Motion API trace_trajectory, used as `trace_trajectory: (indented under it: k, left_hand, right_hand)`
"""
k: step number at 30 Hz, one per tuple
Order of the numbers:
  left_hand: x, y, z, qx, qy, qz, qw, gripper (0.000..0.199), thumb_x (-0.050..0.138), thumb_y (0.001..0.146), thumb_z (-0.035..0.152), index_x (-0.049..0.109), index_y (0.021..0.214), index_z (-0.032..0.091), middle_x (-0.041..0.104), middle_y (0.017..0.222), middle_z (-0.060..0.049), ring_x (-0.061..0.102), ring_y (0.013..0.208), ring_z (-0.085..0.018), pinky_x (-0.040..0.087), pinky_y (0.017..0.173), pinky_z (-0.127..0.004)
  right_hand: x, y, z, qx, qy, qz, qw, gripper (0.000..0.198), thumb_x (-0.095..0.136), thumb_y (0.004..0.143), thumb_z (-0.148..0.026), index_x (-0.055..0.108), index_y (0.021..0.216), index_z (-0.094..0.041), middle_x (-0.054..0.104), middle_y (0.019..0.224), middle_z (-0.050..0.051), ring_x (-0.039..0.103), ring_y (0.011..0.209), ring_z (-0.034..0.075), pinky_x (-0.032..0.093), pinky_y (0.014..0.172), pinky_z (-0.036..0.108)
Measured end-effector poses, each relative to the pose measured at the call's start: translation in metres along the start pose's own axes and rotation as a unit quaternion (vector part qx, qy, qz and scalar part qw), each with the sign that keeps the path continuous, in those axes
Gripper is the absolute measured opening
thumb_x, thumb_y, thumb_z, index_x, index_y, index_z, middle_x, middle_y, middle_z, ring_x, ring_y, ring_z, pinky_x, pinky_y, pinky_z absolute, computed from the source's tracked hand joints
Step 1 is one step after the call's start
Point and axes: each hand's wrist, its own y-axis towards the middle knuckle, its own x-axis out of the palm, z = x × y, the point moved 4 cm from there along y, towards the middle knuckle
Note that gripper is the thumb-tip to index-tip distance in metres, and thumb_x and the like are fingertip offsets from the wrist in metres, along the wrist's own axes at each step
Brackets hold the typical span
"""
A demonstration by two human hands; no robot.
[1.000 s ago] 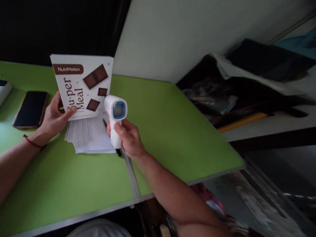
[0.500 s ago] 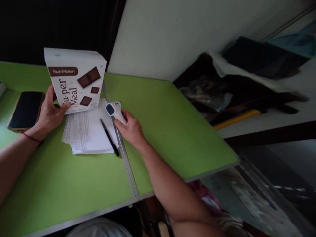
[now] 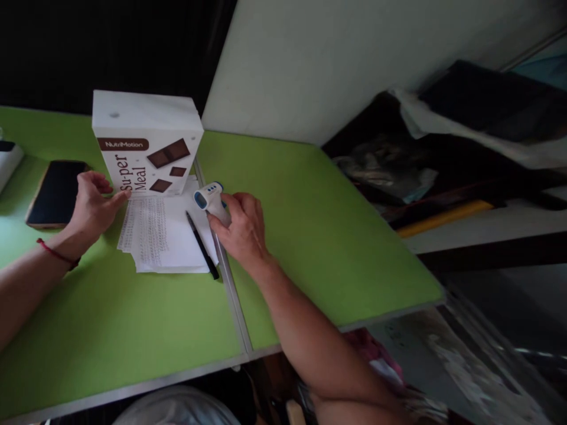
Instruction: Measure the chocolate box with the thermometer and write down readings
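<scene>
A white NutriMotion box [image 3: 153,133] with brown chocolate-bar pictures stands upright at the back of the green table, at the top of a stack of printed papers [image 3: 177,242]. My left hand [image 3: 95,203] is at the box's lower left corner, thumb touching its front and the other fingers curled apart from the thumb beside the edge. My right hand [image 3: 241,227] is closed round the handle of a white and blue infrared thermometer [image 3: 210,198], its display facing me. Below the thermometer, a black pen [image 3: 201,245] lies across the papers' right side.
A dark phone [image 3: 57,192] lies left of the box, behind my left hand. Part of a white object [image 3: 9,162] shows at the left edge. A metal strip [image 3: 234,307] runs across the green table [image 3: 319,236]. Cluttered shelves [image 3: 398,171] stand to the right.
The box has come down from a tilted hold to stand upright, and my left fingers have loosened from it. My right hand has shifted slightly on the thermometer. The view has moved a little left.
</scene>
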Motion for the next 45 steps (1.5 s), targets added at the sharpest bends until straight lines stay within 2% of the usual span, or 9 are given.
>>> trace_trajectory:
  k: [3,6,9,16,26,32,37,41,45]
  left_hand:
    - [-0.008,-0.025,0.005,-0.117,0.042,-0.01,0.992,0.044,0.074,0.078,0.039,0.043,0.097,0.015,0.051,0.087,-0.004,0.051,0.075,-0.017,0.054,0.074,-0.044]
    - [-0.01,-0.058,0.031,0.051,0.066,-0.094,0.992,0.034,0.068,0.08,0.036,0.047,0.098,0.017,0.052,0.099,-0.008,0.056,0.085,-0.022,0.055,0.069,-0.04]
    - [-0.009,-0.095,0.053,0.241,0.13,-0.174,0.946,0.018,0.049,0.096,0.033,0.052,0.107,0.02,0.052,0.115,-0.011,0.055,0.104,-0.027,0.051,0.084,-0.046]
    - [-0.011,-0.12,0.047,0.384,0.168,-0.221,0.881,0.026,0.048,0.098,0.029,0.05,0.122,0.022,0.056,0.125,-0.012,0.052,0.115,-0.033,0.043,0.089,-0.049]
    - [-0.011,-0.115,0.046,0.387,0.143,-0.228,0.882,0.031,0.047,0.095,0.027,0.05,0.125,0.032,0.06,0.124,-0.008,0.056,0.113,-0.031,0.043,0.088,-0.049]
    - [-0.01,-0.115,0.046,0.395,0.143,-0.213,0.882,0.028,0.046,0.095,0.027,0.05,0.123,0.03,0.062,0.121,-0.008,0.056,0.112,-0.031,0.042,0.086,-0.049]
    - [-0.012,-0.115,0.045,0.405,0.143,-0.215,0.877,0.03,0.046,0.095,0.027,0.05,0.124,0.029,0.061,0.121,-0.008,0.055,0.111,-0.031,0.041,0.086,-0.048]
    - [-0.011,-0.116,0.046,0.404,0.148,-0.235,0.872,0.03,0.049,0.094,0.026,0.05,0.124,0.028,0.061,0.121,-0.008,0.054,0.114,-0.031,0.041,0.09,-0.047]
    - [-0.011,-0.118,0.05,0.386,0.139,-0.237,0.881,0.026,0.051,0.095,0.024,0.051,0.121,0.027,0.062,0.12,-0.007,0.056,0.113,-0.029,0.042,0.091,-0.046]
  right_hand:
    - [-0.001,-0.009,-0.017,-0.041,0.066,-0.059,0.995,0.032,0.061,0.086,-0.037,0.064,0.111,-0.016,0.066,0.088,0.011,0.059,0.079,0.022,0.052,0.07,0.037]
    - [0.003,-0.019,-0.031,-0.06,0.07,-0.138,0.986,0.035,0.063,0.086,-0.037,0.063,0.115,-0.017,0.066,0.083,0.009,0.057,0.07,0.02,0.049,0.061,0.033]
    - [0.005,-0.023,-0.035,-0.073,0.073,-0.16,0.982,0.039,0.055,0.087,-0.022,0.06,0.126,-0.021,0.066,0.085,0.008,0.054,0.065,0.016,0.047,0.059,0.029]
    - [0.008,-0.013,-0.031,-0.074,0.166,-0.145,0.973,0.038,0.042,0.089,-0.018,0.068,0.115,-0.021,0.065,0.088,0.006,0.059,0.077,0.015,0.051,0.073,0.028]
    - [-0.01,-0.009,-0.036,-0.094,0.336,-0.072,0.934,0.035,0.042,0.092,-0.028,0.053,0.124,-0.021,0.059,0.095,0.006,0.057,0.086,0.017,0.054,0.082,0.035]
    - [-0.017,-0.012,-0.04,-0.097,0.383,-0.037,0.918,0.047,0.045,0.087,-0.02,0.042,0.134,-0.024,0.056,0.101,0.006,0.056,0.089,0.018,0.054,0.087,0.039]
    - [-0.021,-0.015,-0.041,-0.051,0.408,0.004,0.912,0.036,0.06,0.086,-0.035,0.049,0.118,-0.022,0.053,0.091,0.002,0.055,0.078,0.014,0.054,0.077,0.032]
    - [-0.022,-0.023,-0.042,0.013,0.458,0.017,0.889,0.028,0.046,0.093,-0.048,0.054,0.105,-0.023,0.049,0.072,-0.002,0.05,0.063,0.012,0.05,0.064,0.029]
    - [-0.031,-0.029,-0.051,0.011,0.469,-0.002,0.883,0.037,0.039,0.094,-0.047,0.059,0.113,-0.022,0.06,0.086,0.004,0.059,0.078,0.016,0.052,0.076,0.036]
